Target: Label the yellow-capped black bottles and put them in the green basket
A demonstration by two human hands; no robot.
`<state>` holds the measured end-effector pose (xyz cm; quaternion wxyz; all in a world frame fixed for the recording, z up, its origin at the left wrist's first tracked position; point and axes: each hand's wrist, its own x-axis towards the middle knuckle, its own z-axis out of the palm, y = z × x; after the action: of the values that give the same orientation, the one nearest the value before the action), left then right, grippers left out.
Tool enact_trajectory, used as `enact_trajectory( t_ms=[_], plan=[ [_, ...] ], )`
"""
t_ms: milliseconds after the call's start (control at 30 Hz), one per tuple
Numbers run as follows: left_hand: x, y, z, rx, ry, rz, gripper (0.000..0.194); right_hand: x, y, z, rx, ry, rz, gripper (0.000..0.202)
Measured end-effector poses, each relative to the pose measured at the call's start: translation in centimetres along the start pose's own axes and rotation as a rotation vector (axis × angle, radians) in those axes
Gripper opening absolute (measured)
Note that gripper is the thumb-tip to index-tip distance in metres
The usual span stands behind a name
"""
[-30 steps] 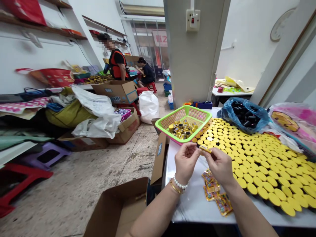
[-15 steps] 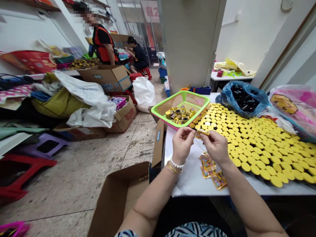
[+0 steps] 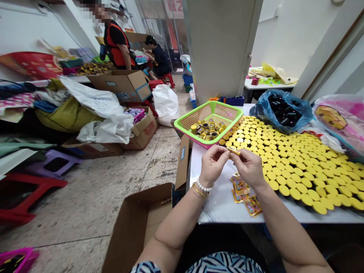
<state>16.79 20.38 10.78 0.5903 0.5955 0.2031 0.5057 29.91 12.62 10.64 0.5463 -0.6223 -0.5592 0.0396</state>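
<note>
Between my two hands, over the white table (image 3: pixel 216 206), is a small yellow item (image 3: pixel 233 151) that looks like a printed sticker or wrapper; its exact kind is hard to make out. My right hand (image 3: pixel 249 167) pinches it from the right. The fingers of my left hand (image 3: pixel 214 163) are pinched together at its left end. Below my right hand lie several orange printed packets (image 3: pixel 241 187) in a loose pile. Just beyond my hands stands a green-rimmed basket (image 3: pixel 182 127) holding several small yellow-capped containers (image 3: pixel 209 129).
Rows of round yellow-topped pieces (image 3: pixel 298 167) cover the table's right side. Behind them sits a blue bag (image 3: pixel 264 113) of black pieces. An open cardboard box (image 3: pixel 125 227) stands at my left. Two people (image 3: pixel 119 45) are at the back left.
My left fingers have moved right, onto the end of the yellow item, which now looks narrower and more edge-on. The view has shifted slightly.
</note>
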Motion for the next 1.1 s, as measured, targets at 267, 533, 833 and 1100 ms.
enact_trajectory(
  t_ms=[267, 533, 833, 1100],
  plan=[
    [0.1, 0.1, -0.5, 0.072, 0.140, -0.006, 0.019, 0.0, -0.2, -0.1, -0.023, 0.000, -0.028, 0.035],
    [0.1, 0.3, -0.5, 0.161, 0.068, 0.106, 0.016, 0.0, -0.1, -0.1, -0.013, -0.020, -0.037, 0.031],
    [-0.1, -0.2, -0.2, 0.253, 0.197, 0.182, 0.013, 0.0, 0.5, 0.5, -0.112, -0.072, -0.124, 0.033],
    [-0.2, -0.8, -0.6, 0.359, 0.263, 0.183, 0.016, 0.1, 1.6, 1.8, -0.234, -0.114, -0.118, 0.034]
  ],
)
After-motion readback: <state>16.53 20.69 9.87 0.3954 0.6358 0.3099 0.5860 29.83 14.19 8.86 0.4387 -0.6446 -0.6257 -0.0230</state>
